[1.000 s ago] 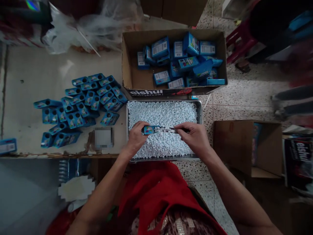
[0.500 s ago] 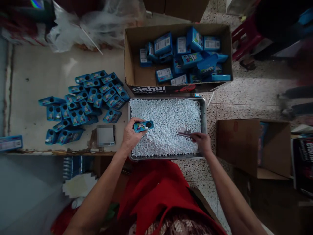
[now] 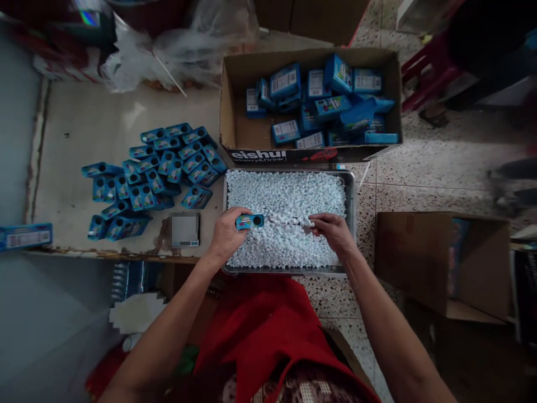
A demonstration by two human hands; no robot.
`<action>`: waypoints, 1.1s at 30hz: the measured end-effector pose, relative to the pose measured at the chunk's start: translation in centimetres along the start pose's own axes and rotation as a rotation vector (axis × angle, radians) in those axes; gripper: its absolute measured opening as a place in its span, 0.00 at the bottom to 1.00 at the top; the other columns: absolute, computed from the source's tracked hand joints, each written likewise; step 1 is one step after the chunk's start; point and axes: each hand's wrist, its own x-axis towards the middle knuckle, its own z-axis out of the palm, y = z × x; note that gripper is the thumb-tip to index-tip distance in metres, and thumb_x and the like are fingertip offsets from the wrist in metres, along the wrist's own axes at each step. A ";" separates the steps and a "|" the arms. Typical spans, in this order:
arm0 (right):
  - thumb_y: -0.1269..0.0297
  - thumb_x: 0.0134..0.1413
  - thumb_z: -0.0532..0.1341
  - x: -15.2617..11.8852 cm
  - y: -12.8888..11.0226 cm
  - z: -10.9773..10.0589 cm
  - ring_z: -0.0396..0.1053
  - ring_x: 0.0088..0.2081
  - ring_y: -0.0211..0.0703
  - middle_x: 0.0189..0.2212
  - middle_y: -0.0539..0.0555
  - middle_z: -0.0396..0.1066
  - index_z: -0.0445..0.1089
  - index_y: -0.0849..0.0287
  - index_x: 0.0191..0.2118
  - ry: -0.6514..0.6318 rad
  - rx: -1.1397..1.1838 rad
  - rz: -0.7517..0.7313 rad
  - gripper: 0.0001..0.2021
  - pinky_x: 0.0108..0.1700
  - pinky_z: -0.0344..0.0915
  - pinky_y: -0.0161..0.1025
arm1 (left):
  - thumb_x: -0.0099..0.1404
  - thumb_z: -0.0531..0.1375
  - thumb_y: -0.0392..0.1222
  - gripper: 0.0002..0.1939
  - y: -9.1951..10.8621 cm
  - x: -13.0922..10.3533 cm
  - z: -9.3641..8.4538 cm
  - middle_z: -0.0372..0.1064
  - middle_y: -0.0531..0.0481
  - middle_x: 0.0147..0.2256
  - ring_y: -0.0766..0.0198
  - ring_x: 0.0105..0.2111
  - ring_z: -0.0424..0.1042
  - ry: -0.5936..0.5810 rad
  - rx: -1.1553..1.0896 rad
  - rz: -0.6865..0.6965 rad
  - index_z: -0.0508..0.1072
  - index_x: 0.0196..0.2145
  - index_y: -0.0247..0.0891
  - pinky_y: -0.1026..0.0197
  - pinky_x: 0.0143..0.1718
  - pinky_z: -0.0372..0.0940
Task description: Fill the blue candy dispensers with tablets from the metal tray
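My left hand [image 3: 226, 232] is wrapped round a small blue box [image 3: 250, 221] with a dark round hole in its upward face. It holds the box above the left part of a metal tray [image 3: 351, 193] filled with small white pellets [image 3: 289, 187]. Over the tray's right half, my right hand [image 3: 333, 229] pinches the handle of a scoop [image 3: 293, 221], whose front is covered with pellets. The scoop points left, a short way from the box.
Many blue boxes [image 3: 161, 168] stand grouped on the table [image 3: 100, 103] at the left. Behind the tray, a cardboard carton [image 3: 247, 131] holds more boxes. An open carton [image 3: 411, 257] is at the right, and a red stool [image 3: 423, 73] stands at the back right.
My right hand and the scoop have moved left towards the box, and the scoop now carries pellets. My left hand still holds the box, now more level. The whole view has shifted slightly.
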 end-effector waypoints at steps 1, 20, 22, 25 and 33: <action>0.58 0.41 0.74 -0.2 -1.2 0.2 0.68 0.20 0.34 0.19 0.50 0.74 0.82 0.60 0.34 -0.017 -0.023 -0.015 0.14 0.23 0.64 0.32 | 0.54 0.59 0.26 0.19 0.4 0.2 0.1 0.77 0.50 0.42 0.56 0.45 0.75 -0.017 -0.019 0.013 0.76 0.42 0.40 0.57 0.49 0.68; 0.63 0.56 0.64 -6.7 -10.7 0.4 0.75 0.29 0.43 0.32 0.52 0.80 0.83 0.52 0.41 0.222 -0.862 -0.444 0.10 0.33 0.70 0.39 | 0.51 0.60 0.27 0.19 2.0 3.6 4.4 0.77 0.50 0.41 0.57 0.43 0.75 -0.076 -0.261 -0.036 0.76 0.40 0.40 0.57 0.47 0.68; 0.60 0.54 0.65 -5.6 -7.1 -4.3 0.73 0.24 0.42 0.25 0.52 0.78 0.83 0.55 0.39 0.411 -0.818 -0.315 0.11 0.29 0.68 0.38 | 0.50 0.61 0.27 0.19 1.3 3.6 3.9 0.76 0.52 0.39 0.59 0.41 0.75 -0.042 -0.324 -0.104 0.75 0.40 0.40 0.59 0.46 0.68; 0.55 0.47 0.68 -2.0 -0.5 -8.6 0.72 0.22 0.44 0.21 0.53 0.75 0.82 0.61 0.35 0.560 -0.651 -0.159 0.14 0.27 0.66 0.38 | 0.51 0.62 0.29 0.18 0.8 3.0 2.5 0.76 0.52 0.40 0.60 0.41 0.75 -0.002 -0.365 -0.133 0.75 0.40 0.40 0.60 0.46 0.68; 0.50 0.40 0.70 7.1 6.7 3.0 0.70 0.22 0.39 0.22 0.50 0.74 0.79 0.61 0.34 0.165 -0.167 -0.056 0.19 0.27 0.69 0.37 | 0.51 0.63 0.30 0.18 1.0 0.6 0.1 0.76 0.53 0.37 0.61 0.36 0.74 0.109 -0.196 -0.256 0.75 0.41 0.39 0.61 0.40 0.67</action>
